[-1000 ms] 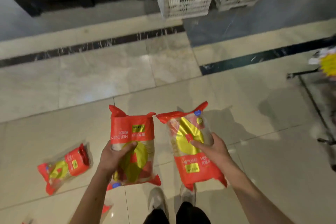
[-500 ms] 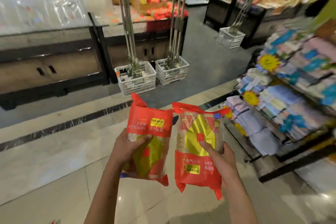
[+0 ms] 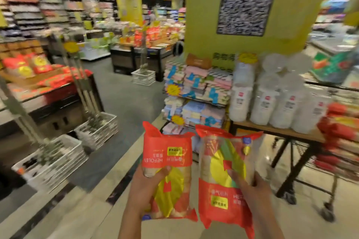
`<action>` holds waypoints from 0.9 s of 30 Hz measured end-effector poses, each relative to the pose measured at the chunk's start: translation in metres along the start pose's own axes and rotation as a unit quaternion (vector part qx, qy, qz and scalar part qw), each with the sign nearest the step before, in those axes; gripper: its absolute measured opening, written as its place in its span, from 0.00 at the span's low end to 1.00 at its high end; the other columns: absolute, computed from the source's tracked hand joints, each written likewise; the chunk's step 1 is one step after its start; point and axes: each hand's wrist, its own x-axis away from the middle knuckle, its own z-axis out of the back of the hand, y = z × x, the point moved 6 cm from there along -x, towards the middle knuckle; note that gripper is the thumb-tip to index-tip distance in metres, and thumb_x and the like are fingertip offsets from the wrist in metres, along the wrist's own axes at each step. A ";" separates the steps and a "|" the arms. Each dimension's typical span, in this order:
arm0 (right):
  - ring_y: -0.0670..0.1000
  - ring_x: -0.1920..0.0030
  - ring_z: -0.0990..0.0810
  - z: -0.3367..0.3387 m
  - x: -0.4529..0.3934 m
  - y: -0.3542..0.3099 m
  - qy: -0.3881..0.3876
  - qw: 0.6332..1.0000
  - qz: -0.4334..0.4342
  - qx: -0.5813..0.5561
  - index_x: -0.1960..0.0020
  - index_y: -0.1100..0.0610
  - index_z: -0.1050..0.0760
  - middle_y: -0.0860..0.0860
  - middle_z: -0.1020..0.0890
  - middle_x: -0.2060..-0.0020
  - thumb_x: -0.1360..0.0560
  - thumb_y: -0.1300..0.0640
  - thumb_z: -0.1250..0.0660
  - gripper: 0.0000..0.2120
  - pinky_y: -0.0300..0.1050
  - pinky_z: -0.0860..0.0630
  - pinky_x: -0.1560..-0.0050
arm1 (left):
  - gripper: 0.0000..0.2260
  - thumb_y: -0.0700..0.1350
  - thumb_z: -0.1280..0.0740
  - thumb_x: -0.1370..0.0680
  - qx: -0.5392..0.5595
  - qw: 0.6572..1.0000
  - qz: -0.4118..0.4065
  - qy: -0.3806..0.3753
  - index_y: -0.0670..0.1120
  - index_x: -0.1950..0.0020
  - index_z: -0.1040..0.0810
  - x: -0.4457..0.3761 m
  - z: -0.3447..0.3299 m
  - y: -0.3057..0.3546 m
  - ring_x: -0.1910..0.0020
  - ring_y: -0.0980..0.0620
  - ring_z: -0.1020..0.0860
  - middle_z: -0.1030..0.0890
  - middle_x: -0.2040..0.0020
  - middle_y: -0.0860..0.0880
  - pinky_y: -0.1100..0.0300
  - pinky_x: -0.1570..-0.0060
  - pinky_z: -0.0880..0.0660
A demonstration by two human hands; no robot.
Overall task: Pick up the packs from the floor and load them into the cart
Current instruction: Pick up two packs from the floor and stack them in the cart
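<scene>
White plastic lattice crates (image 3: 58,159) stand on the floor at left. The left hand (image 3: 144,186) grips a red-and-yellow plastic pack (image 3: 168,172), fingers curled round its left edge, thumb across the front. Just beside it, the right hand (image 3: 252,190) clamps a second red-and-yellow plastic pack (image 3: 223,176), thumb pressed on its face. Both packs are held upright above the floor. A black wire-frame wheeled cart (image 3: 310,163) with stacked red packs stands at right.
</scene>
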 end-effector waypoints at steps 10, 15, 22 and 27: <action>0.54 0.63 0.13 0.245 0.007 0.006 0.198 0.978 0.007 -0.071 0.48 0.53 0.20 0.52 0.13 0.59 0.35 0.53 0.18 0.18 0.43 0.20 0.67 | 0.21 0.49 0.19 0.33 -0.043 0.977 -0.053 -0.202 0.53 0.43 0.20 0.033 -0.265 0.025 0.56 0.57 0.15 0.13 0.53 0.54 0.61 0.59 0.20; 0.54 0.60 0.13 0.371 -0.013 0.014 0.260 0.962 0.026 -0.077 0.50 0.53 0.18 0.50 0.12 0.62 0.38 0.49 0.17 0.20 0.51 0.16 0.58 | 0.24 0.50 0.18 0.37 -0.032 0.964 -0.038 -0.261 0.49 0.44 0.20 0.069 -0.410 0.017 0.58 0.51 0.14 0.12 0.56 0.50 0.54 0.59 0.18; 0.47 0.68 0.15 0.524 -0.047 0.018 0.318 0.944 0.020 -0.080 0.52 0.56 0.18 0.52 0.13 0.63 0.36 0.52 0.17 0.17 0.40 0.23 0.71 | 0.23 0.53 0.19 0.36 -0.036 0.943 -0.020 -0.330 0.53 0.44 0.19 0.112 -0.591 0.007 0.56 0.54 0.14 0.12 0.54 0.53 0.60 0.60 0.21; 0.56 0.63 0.12 0.611 -0.104 0.013 0.340 0.935 0.024 -0.102 0.50 0.54 0.18 0.52 0.12 0.62 0.36 0.52 0.17 0.18 0.57 0.15 0.59 | 0.26 0.54 0.18 0.39 -0.061 0.939 -0.034 -0.337 0.51 0.45 0.20 0.105 -0.702 0.012 0.56 0.52 0.14 0.13 0.55 0.51 0.56 0.57 0.19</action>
